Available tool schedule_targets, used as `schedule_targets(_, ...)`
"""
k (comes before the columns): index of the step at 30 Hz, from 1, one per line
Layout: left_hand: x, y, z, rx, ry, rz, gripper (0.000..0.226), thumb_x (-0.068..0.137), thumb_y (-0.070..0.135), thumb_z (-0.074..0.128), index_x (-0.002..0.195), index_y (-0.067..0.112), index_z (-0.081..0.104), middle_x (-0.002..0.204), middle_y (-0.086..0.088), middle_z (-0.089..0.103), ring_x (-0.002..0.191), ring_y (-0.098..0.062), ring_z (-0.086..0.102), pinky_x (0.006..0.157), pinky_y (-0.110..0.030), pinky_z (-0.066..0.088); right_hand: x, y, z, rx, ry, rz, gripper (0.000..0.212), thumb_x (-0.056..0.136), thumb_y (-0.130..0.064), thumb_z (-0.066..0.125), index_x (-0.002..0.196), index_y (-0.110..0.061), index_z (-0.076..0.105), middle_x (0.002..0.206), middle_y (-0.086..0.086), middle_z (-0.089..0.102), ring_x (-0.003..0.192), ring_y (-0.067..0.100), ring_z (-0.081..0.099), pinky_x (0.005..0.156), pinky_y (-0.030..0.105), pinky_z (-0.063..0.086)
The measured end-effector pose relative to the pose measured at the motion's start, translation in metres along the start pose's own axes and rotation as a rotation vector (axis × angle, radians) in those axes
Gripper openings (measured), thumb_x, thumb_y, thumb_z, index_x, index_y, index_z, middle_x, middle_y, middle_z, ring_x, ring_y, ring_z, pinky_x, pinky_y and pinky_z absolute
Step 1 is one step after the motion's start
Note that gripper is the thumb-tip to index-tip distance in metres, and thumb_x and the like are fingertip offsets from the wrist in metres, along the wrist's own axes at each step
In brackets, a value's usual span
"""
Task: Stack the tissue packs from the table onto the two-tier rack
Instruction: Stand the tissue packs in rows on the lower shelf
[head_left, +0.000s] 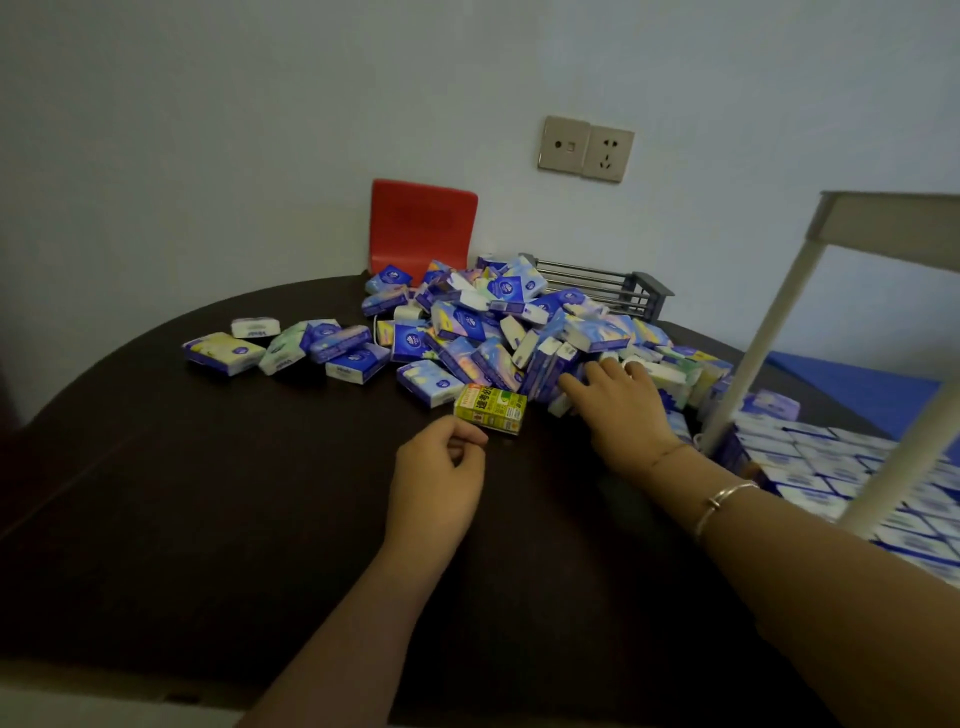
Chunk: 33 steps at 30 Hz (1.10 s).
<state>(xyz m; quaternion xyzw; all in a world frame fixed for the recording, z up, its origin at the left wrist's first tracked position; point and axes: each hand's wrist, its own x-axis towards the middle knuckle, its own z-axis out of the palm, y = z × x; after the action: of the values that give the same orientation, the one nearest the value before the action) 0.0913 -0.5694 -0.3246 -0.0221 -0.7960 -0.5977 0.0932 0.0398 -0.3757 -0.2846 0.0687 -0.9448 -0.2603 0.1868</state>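
Right hand (621, 402) grip reaches flat into the tissue-pack heap (498, 322); left hand (441, 467) loosely curled, empty.

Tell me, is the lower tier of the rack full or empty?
Partly full: tissue packs lie in rows on the lower tier; its far right side is out of view.

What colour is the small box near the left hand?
The small box is yellow and green, seen in the head view.

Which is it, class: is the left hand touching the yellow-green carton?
Apart. The head view shows dark table between the left hand and the yellow-green carton.
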Motion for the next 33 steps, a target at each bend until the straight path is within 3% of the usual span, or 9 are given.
schedule_targets(3,0.0,-0.001,-0.001,-0.06,-0.006,0.028,0.022,0.09,0.008,0.056,0.104,0.025,0.062,0.106,0.008,0.062,0.087,-0.003,0.059,0.064,-0.014,0.041,-0.013,-0.009,-0.012,0.13,0.056,0.026,0.05,0.086,-0.017,0.056,0.133,-0.024,0.04,0.122,0.007,0.052,0.116,0.029,0.043,0.096,0.04,0.033)
schedule_targets(6,-0.001,-0.004,-0.002,-0.04,-0.044,0.099,0.048,0.087,0.01,0.062,0.128,0.031,0.049,0.126,0.017,0.048,0.11,-0.002,0.05,0.082,-0.016,0.039,-0.027,-0.014,-0.027,0.279,0.128,0.028,0.046,0.083,-0.02,0.059,0.128,-0.025,0.046,0.114,0.004,0.058,0.113,0.029,0.046,0.094,0.04,0.033)
schedule_targets(11,-0.007,-0.003,-0.006,-0.048,-0.129,0.259,0.064,0.085,0.011,0.067,0.138,0.033,0.042,0.137,0.018,0.038,0.126,0.003,0.034,0.103,-0.019,0.033,-0.054,-0.017,-0.058,0.801,0.075,-0.044,0.045,0.079,-0.022,0.068,0.118,-0.032,0.049,0.105,-0.008,0.063,0.096,0.014,0.058,0.081,0.032,0.047)
schedule_targets(16,-0.014,0.006,-0.009,-0.05,-0.174,0.29,0.033,0.088,0.011,0.063,0.117,0.027,0.057,0.111,0.017,0.058,0.102,0.008,0.054,0.076,0.0,0.039,-0.068,-0.016,-0.067,1.014,-0.014,-0.078,0.047,0.083,-0.017,0.068,0.121,-0.035,0.048,0.106,-0.016,0.056,0.096,0.001,0.055,0.08,0.016,0.045)
schedule_targets(21,-0.02,0.013,-0.01,-0.326,-0.305,0.093,0.024,0.095,0.016,0.054,0.099,0.037,0.043,0.093,0.025,0.05,0.073,0.019,0.056,0.06,-0.002,0.045,-0.065,-0.015,-0.056,1.324,0.008,0.113,0.042,0.082,-0.017,0.071,0.117,-0.03,0.051,0.11,0.0,0.063,0.102,0.012,0.062,0.081,0.031,0.057)
schedule_targets(23,-0.019,0.014,-0.008,-0.394,-0.344,0.053,0.017,0.093,0.02,0.057,0.104,0.03,0.048,0.104,0.015,0.059,0.082,0.017,0.061,0.067,-0.005,0.049,-0.064,-0.02,-0.054,1.455,0.019,0.186,0.034,0.082,-0.011,0.069,0.112,-0.019,0.056,0.11,-0.001,0.062,0.104,0.014,0.061,0.081,0.028,0.057)
schedule_targets(27,-0.015,0.008,-0.003,-0.329,-0.326,0.063,0.045,0.079,0.018,0.074,0.108,0.035,0.044,0.115,0.011,0.06,0.104,-0.001,0.061,0.092,-0.026,0.051,-0.062,-0.033,-0.054,1.675,0.003,0.238,0.029,0.084,-0.002,0.065,0.11,-0.009,0.055,0.106,-0.004,0.06,0.096,0.01,0.064,0.074,0.018,0.056)
schedule_targets(30,-0.011,0.007,-0.003,-0.28,-0.265,0.041,0.051,0.077,0.017,0.076,0.108,0.035,0.039,0.119,0.013,0.056,0.107,-0.003,0.058,0.095,-0.03,0.05,-0.056,-0.035,-0.053,1.811,-0.098,0.246,0.029,0.089,-0.002,0.058,0.117,-0.006,0.053,0.107,-0.001,0.063,0.089,0.001,0.064,0.065,0.012,0.053)
schedule_targets(33,-0.008,0.005,-0.003,-0.189,-0.195,0.048,0.054,0.081,0.02,0.074,0.114,0.034,0.034,0.115,0.014,0.049,0.101,0.001,0.053,0.086,-0.021,0.047,-0.041,-0.033,-0.038,1.662,0.022,0.309,0.024,0.092,-0.004,0.053,0.115,-0.01,0.054,0.116,0.003,0.063,0.105,0.009,0.059,0.079,0.017,0.052)
